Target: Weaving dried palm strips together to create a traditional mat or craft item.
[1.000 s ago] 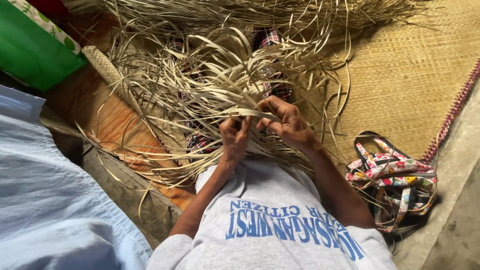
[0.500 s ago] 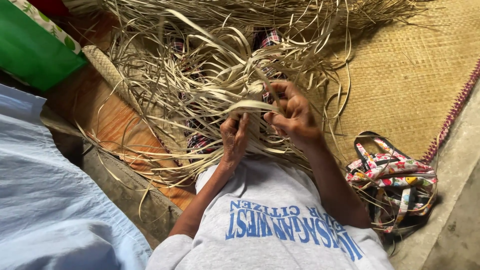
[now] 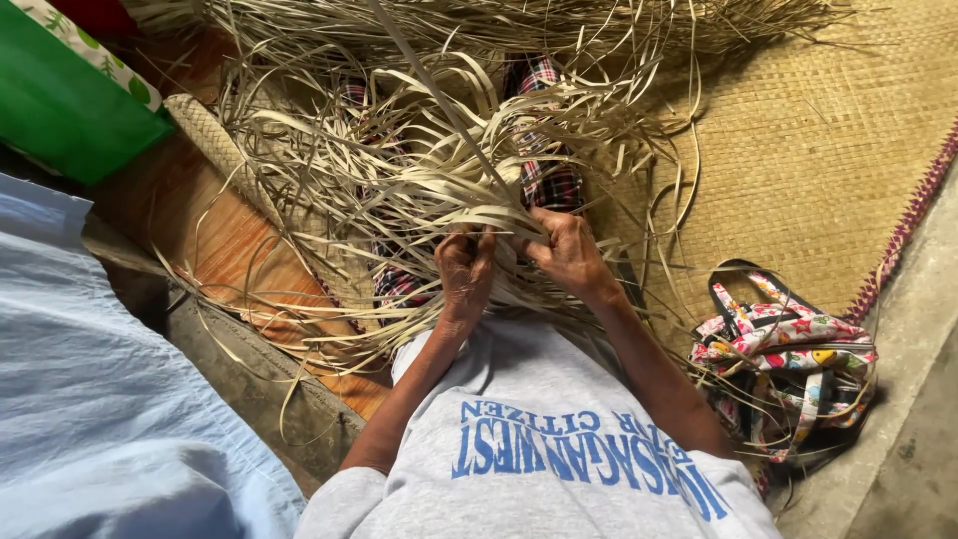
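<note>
A loose heap of pale dried leaf strips (image 3: 419, 170) lies over my lap and fans out ahead of me. My left hand (image 3: 465, 271) is closed around a bunch of these strips just in front of my grey shirt. Close to its right, my right hand (image 3: 569, 250) pinches several flat strips between thumb and fingers. The two hands are almost touching. A long thin strip (image 3: 429, 90) runs from between them up toward the top of the view. A plaid cloth (image 3: 551, 180) shows through the strips beneath them.
A woven straw mat (image 3: 818, 150) with a red zigzag edge covers the floor on the right. A floral fabric bag (image 3: 788, 349) sits beside my right arm. A green bag (image 3: 60, 110) is at the top left, light blue cloth (image 3: 100, 399) at the lower left.
My right hand, lifted with a strip half a second ago, has come back down beside my left hand. The left hand has barely moved.
</note>
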